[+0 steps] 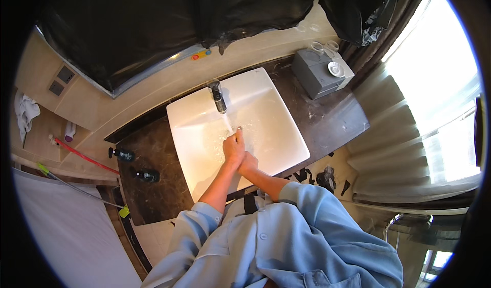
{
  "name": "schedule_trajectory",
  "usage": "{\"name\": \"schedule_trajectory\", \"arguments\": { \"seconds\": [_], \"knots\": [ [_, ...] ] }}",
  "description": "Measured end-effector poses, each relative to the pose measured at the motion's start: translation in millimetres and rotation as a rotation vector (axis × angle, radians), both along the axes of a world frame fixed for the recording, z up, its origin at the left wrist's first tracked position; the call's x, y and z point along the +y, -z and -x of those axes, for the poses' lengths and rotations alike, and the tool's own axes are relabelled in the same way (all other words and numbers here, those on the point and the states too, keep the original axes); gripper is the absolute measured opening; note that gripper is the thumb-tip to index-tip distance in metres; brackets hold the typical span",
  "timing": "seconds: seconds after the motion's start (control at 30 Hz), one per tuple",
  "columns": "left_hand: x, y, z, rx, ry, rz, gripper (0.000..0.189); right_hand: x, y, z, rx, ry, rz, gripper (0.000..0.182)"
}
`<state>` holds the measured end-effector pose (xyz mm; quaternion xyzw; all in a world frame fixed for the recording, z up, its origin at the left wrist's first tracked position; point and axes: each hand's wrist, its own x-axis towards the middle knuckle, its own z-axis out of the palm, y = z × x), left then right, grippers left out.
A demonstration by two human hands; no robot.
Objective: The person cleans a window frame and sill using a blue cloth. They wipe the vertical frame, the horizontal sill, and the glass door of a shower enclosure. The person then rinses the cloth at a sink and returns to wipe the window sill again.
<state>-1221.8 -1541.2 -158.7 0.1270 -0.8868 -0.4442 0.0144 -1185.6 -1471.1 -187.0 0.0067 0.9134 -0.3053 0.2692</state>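
Water runs from a chrome faucet (218, 98) into a white ceramic washbasin (280, 134). My left hand (234, 146) and my right hand (248, 162) are pressed together over the basin, below the spout, where the stream falls. Which forearm ends in which of the touching hands is partly hard to tell, as the wrists meet closely. One thumb points up towards the faucet. No object shows between the palms; the fingers are largely hidden.
Two dark pump bottles (147, 175) stand on the brown stone countertop (153, 196) at left. A grey box (320, 73) with glasses and a small white dish stands at right. Black plastic covers the wall above. Black scraps (326, 178) lie on the floor.
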Motion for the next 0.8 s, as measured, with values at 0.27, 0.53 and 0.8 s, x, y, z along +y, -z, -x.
{"name": "schedule_trajectory", "arguments": {
  "seconds": [0.27,0.53,0.8],
  "knots": [
    [0.9,-54.2,1.9,0.712,0.089,0.222,0.039,21.1,10.0,22.5,0.336,0.346,0.561,0.030],
    [-31.4,-46.2,89.0,0.602,0.186,0.635,0.074,39.6,-17.8,40.8,0.579,0.527,0.630,0.032],
    [-28.2,-22.0,77.3,0.644,0.214,0.795,0.074,117.7,-39.9,35.1,0.407,0.583,0.529,0.039]
  ]
}}
